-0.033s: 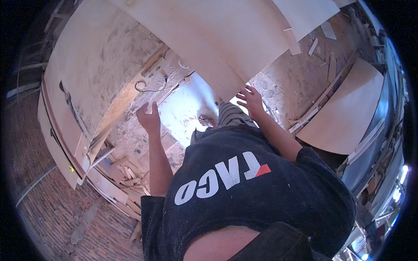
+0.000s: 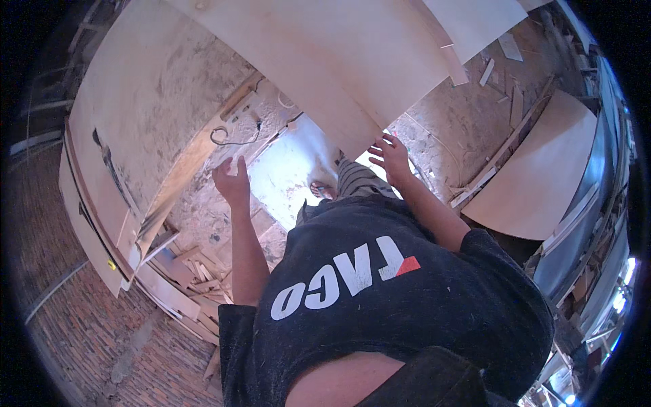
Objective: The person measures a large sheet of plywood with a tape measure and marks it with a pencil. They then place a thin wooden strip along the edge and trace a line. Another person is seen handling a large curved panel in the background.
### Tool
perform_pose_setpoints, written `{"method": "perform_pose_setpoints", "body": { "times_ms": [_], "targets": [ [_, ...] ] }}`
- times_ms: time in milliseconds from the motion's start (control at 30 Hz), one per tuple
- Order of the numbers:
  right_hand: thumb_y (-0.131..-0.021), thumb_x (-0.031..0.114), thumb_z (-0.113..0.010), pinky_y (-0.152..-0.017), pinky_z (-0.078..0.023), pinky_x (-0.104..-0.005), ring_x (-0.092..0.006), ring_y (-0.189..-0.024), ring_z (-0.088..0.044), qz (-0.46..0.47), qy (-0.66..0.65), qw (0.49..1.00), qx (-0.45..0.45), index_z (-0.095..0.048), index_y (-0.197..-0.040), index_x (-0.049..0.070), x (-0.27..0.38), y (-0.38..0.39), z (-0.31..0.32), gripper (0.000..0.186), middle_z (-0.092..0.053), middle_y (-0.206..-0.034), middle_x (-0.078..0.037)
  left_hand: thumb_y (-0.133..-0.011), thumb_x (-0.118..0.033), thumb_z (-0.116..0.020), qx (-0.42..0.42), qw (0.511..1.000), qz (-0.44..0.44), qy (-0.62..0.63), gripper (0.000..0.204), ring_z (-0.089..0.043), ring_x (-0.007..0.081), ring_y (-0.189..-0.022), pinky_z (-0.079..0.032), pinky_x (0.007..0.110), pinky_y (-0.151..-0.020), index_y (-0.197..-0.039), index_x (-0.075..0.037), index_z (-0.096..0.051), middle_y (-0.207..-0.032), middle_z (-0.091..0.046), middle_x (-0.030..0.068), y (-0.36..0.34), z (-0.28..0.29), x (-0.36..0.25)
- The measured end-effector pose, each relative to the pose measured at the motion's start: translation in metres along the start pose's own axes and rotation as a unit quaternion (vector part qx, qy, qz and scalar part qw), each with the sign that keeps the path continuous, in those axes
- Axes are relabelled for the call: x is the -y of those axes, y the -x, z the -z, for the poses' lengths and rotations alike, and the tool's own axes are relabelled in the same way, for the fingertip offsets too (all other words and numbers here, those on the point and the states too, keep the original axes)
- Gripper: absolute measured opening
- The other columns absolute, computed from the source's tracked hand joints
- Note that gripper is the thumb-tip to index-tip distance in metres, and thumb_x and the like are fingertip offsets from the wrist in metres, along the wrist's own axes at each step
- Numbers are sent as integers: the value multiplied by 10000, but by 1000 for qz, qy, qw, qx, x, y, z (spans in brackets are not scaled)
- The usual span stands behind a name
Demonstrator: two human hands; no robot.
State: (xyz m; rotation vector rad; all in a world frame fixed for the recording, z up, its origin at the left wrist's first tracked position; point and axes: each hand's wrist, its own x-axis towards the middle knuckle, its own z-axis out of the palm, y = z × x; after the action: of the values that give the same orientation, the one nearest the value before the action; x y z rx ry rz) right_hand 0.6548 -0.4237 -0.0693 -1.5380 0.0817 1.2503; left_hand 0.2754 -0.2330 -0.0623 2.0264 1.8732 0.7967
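Observation:
A large pale plywood sheet [image 2: 319, 54] reaches from the far edge down toward my body, its near corner narrowing in front of my legs. My right hand [image 2: 392, 159] is beside that corner, fingers spread and near or at its edge; whether they touch it I cannot tell. To the left, my left hand [image 2: 232, 182] hangs in the air with thumb and fingers apart, holding nothing. Beyond it stands a work surface topped with a stained board [image 2: 156, 88]. A dark looped cable [image 2: 237, 141] lies between this surface and the pale sheet.
Wood offcuts [image 2: 202, 268] are heaped at the lower left, near brickwork [image 2: 95, 332]. A curved-looking plywood panel [image 2: 536, 169] leans at the right among stacked sheets. Narrow strips [image 2: 487, 72] lie on the dusty floor at the far right. My foot [image 2: 320, 189] shows below.

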Motion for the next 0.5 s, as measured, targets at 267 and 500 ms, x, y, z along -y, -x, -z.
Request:
{"method": "perform_pose_setpoints", "body": {
  "times_ms": [267, 500],
  "targets": [
    [-978, 238, -736, -709, -606, -324, -196, -803, -715, 64, 49, 995, -55, -564, -1207, -6, -1, -20, -5, 376, -698, -934, -119, -858, -312, -828, 18, 999, -15, 30, 391, -629, 275, -916, -507, 409, -855, -1074, 2, -742, -970, -665, 147, -50, -10, -29],
    [-980, 267, -726, -687, -602, -309, -224, -838, -747, 33, 64, 996, -50, -582, -1246, -70, 5, -21, -3, 453, -733, -955, -167, -866, -291, -826, 15, 999, 19, 45, 376, -638, 250, -892, -518, 388, -824, -1070, 13, -740, -976, -661, 137, -60, -28, -22]
  ]
}}
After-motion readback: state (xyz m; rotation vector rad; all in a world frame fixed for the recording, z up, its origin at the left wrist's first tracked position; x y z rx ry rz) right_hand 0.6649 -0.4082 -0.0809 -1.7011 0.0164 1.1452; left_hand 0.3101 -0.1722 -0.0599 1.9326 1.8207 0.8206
